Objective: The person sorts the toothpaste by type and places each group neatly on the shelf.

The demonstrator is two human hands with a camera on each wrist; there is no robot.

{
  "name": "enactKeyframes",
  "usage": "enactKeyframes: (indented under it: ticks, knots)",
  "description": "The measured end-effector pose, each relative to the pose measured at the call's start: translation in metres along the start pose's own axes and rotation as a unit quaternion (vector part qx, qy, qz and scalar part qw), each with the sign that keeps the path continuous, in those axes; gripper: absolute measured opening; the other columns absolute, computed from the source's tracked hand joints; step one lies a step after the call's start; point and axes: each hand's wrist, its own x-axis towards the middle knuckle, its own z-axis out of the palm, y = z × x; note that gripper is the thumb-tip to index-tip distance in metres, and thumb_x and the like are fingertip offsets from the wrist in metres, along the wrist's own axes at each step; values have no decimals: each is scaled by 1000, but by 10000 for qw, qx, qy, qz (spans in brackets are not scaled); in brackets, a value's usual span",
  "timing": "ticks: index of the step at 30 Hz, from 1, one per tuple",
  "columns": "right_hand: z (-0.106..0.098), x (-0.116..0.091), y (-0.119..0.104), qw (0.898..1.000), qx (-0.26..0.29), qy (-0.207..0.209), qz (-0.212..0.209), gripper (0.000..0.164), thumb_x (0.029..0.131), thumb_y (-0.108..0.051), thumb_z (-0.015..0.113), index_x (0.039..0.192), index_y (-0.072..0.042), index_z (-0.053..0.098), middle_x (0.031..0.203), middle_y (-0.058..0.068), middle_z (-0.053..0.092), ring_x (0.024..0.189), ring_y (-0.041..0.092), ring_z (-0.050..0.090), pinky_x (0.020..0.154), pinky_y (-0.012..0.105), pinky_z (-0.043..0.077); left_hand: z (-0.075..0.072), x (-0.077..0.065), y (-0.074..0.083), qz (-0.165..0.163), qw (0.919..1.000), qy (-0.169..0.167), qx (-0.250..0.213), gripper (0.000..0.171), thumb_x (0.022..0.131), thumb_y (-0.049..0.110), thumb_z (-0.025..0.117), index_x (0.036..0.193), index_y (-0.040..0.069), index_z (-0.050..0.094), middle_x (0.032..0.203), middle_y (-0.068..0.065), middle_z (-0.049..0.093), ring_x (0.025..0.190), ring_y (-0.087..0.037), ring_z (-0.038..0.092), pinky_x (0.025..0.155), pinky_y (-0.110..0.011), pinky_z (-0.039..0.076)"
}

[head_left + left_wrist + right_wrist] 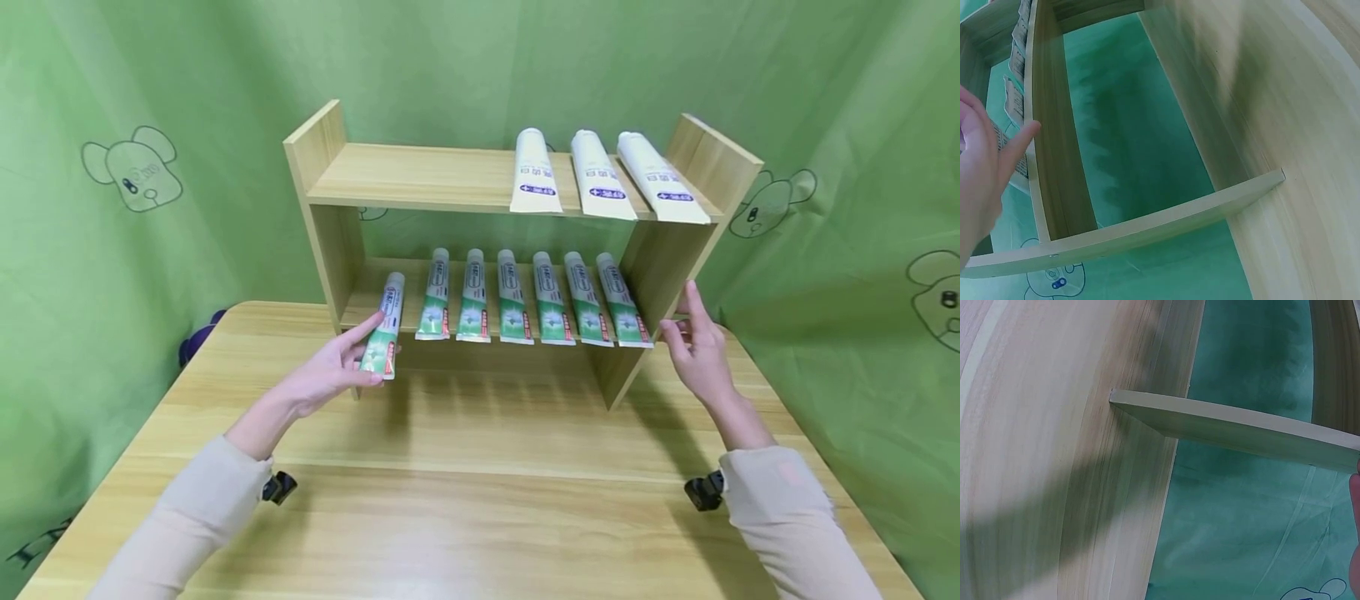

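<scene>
In the head view my left hand (324, 377) pinches a green and white toothpaste tube (387, 321) by its sides, at the left end of the lower shelf (375, 293). The tube tilts, its cap end toward the shelf and its flat end over the front edge. To its right lies a row of several matching green and white tubes (473, 296). My right hand (701, 354) touches the right side panel (660, 275) near its front edge, index finger extended; it holds no tube. In the left wrist view, my hand (979, 169) mostly hides the tube.
The wooden two-tier rack (412, 177) stands on a wooden table (480, 517). Three white tubes (597, 175) lie on the right part of its top shelf, flat ends at the front edge. A green curtain (450, 67) with bear drawings hangs behind. A purple object (198, 337) shows past the table's left edge.
</scene>
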Motion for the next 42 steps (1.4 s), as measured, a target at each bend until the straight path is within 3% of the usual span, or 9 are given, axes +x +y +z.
enactKeyframes:
  ticks: [5,7,11,17,23,27,34,38,42]
  knots:
    - [-1,0,1,10000,-43,10,-13,70,85,11,53,145,-9,22,97,29,53,83,-22,44,69,-6,41,0,5,1,-38,9992,399,-7,86,80,-13,53,147,12,5,115,-23,58,82,-12,64,72,-19,57]
    - [-1,0,1,10000,-54,10,-24,70,85,11,54,145,-9,22,96,29,53,83,-22,44,70,-6,41,-1,7,0,-33,9982,587,-90,81,81,-12,52,146,10,9,99,-14,66,75,-12,64,61,-15,55]
    - [-1,0,0,10000,-92,-16,-26,71,85,11,54,145,-8,21,96,29,54,83,-22,43,70,-6,41,-5,10,-3,-9,9964,808,-272,76,83,-11,52,145,8,12,93,-6,66,75,-12,64,55,-12,53]
    - [-1,-1,1,10000,-71,-24,9,65,89,5,52,145,-8,21,97,31,53,83,-22,43,68,-6,40,-6,10,-1,121,9987,292,-402,84,77,-17,53,145,6,10,111,-7,58,91,-14,62,80,-21,56]
    - [-1,-1,1,10000,-63,-40,13,65,89,4,52,145,-9,21,97,31,53,84,-22,44,69,-6,41,-6,10,-2,205,9995,165,-198,78,81,-16,47,145,4,7,106,-5,59,81,-12,62,82,-21,55]
    - [-1,0,0,10000,-58,-41,-57,67,88,5,52,145,-10,21,97,29,54,83,-21,44,69,-6,41,-6,11,-4,266,9990,330,139,73,85,-14,46,145,5,9,100,-3,62,75,-11,62,80,-21,56]
    - [0,2,0,9999,-36,-26,-154,65,90,0,52,145,-12,21,97,27,54,82,-18,45,66,-5,42,-6,15,-8,401,9921,1111,415,61,88,-8,46,141,1,18,82,1,62,55,-6,54,50,-12,50]
    - [0,2,0,9999,-10,1,-167,62,92,-5,52,145,-13,21,96,28,54,82,-17,45,64,-5,42,-6,17,-9,437,9875,1441,458,62,88,-6,49,141,0,17,82,1,63,53,-6,53,47,-13,48]
    - [0,1,1,9999,-61,11,-124,61,92,-6,51,145,-12,22,96,28,54,83,-18,44,66,-6,41,-5,18,-10,473,9855,1531,559,63,88,-5,51,141,-1,18,81,0,65,52,-6,53,47,-14,50]
